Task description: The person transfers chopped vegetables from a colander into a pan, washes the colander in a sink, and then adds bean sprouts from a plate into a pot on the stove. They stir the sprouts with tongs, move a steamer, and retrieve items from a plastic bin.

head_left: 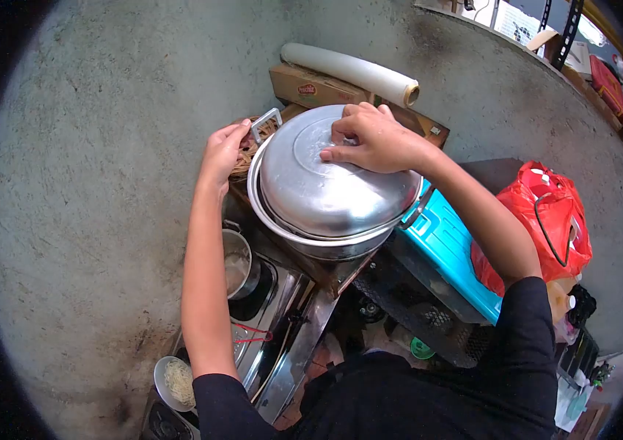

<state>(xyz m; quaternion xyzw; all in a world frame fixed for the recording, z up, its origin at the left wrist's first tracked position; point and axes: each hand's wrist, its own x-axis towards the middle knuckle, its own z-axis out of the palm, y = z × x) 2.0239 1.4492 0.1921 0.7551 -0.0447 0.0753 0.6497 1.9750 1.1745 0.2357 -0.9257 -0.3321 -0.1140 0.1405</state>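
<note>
A large metal pot [355, 249] stands at the centre with a domed silver lid [341, 194] over its mouth, sitting slightly tilted inside the wide rim. My right hand [377, 138] is on top of the lid, fingers curled round its knob, which they hide. On the left side my left hand [225, 154] has its fingers bent in beside the pot's upright loop handle [266, 125], close to a woven wicker basket [244, 163]. What those fingers hold, if anything, is hidden. Another pot handle [420, 207] juts out at the right.
A smaller pot [236, 264] is on the stove [282, 293], below my left forearm. Red-handled tongs [253, 334] and a bowl of noodles [176, 383] lie nearer. Behind are a cardboard box [319, 89] and white roll [352, 70]; right, a blue lid [447, 242] and red bag [546, 220].
</note>
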